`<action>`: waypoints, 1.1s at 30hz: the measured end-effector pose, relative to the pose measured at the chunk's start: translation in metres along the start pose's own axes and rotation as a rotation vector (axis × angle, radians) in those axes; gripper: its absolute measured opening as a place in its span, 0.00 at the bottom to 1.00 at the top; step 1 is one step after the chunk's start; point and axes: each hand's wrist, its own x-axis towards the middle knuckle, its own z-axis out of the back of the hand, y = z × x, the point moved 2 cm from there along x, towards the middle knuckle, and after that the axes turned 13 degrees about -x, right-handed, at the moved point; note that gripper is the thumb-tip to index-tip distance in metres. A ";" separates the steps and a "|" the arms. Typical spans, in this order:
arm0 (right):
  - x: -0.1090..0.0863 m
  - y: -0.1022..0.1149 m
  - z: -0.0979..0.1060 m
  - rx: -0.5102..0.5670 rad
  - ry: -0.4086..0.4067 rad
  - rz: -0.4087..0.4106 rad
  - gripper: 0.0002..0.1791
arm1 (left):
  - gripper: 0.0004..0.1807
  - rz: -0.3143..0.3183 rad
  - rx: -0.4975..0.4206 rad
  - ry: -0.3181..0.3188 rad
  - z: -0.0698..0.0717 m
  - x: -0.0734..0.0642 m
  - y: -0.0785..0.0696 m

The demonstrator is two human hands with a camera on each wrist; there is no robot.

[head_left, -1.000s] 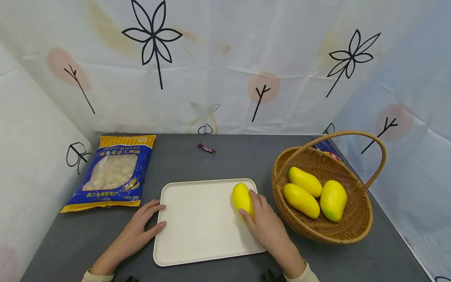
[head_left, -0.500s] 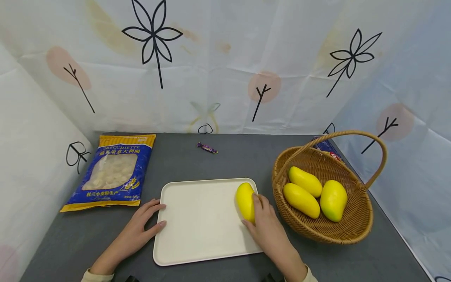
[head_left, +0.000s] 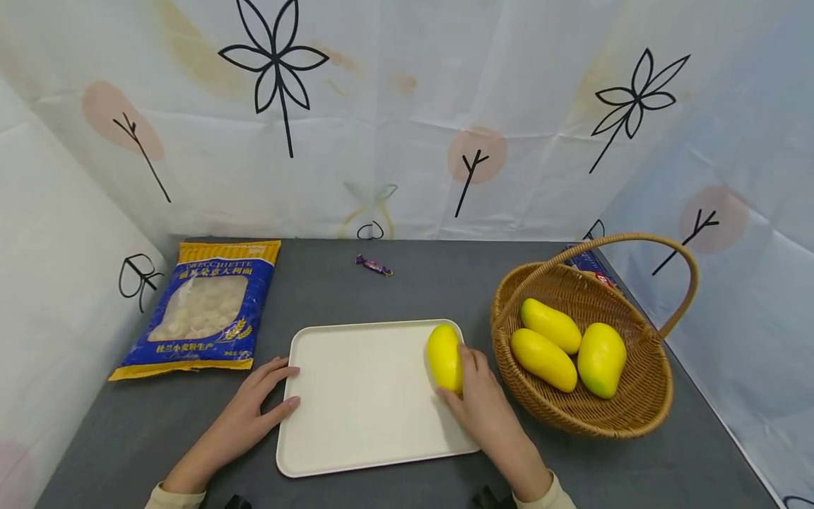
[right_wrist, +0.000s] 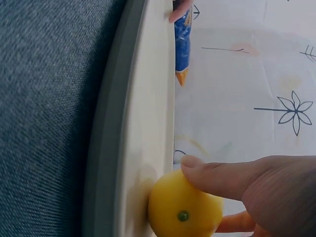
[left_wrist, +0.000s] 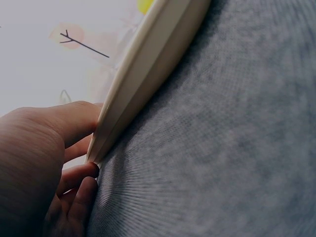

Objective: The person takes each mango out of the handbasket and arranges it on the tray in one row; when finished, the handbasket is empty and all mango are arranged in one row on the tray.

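Observation:
A yellow mango (head_left: 444, 358) lies lengthwise near the right edge of the cream rectangular tray (head_left: 362, 396). My right hand (head_left: 485, 399) holds the mango from its right side, thumb at the near end and fingers along its flank. The right wrist view shows the mango's green stem spot and the thumb (right_wrist: 217, 177) pressed on the skin. At the tray's left edge, my left hand (head_left: 251, 406) rests with its fingers spread; the thumb and a finger reach over the rim. In the left wrist view other fingertips (left_wrist: 85, 197) lie just outside that rim.
A wicker basket (head_left: 610, 424) with a tall handle stands on the right, with 3 mangoes (head_left: 543, 358) inside. A blue and yellow bag of pasta (head_left: 200, 307) lies on the left. A purple wrapped candy (head_left: 374, 265) is at the back. Blue packaging (head_left: 585, 261) shows behind the basket.
The mango and my right hand have shifted slightly to the right on the tray, mostly in the first half second. My left hand has stayed at the tray's left edge.

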 end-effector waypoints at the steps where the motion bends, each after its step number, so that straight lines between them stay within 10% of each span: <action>1: 0.001 0.000 0.000 0.007 0.006 -0.007 0.45 | 0.28 0.000 0.002 0.000 0.000 0.000 0.000; 24: 0.001 0.001 0.001 0.057 0.046 -0.061 0.46 | 0.28 0.003 0.006 0.001 0.000 0.000 0.001; 33: -0.022 0.011 0.047 0.036 0.016 0.006 0.46 | 0.27 -0.013 0.009 -0.005 0.000 0.000 0.001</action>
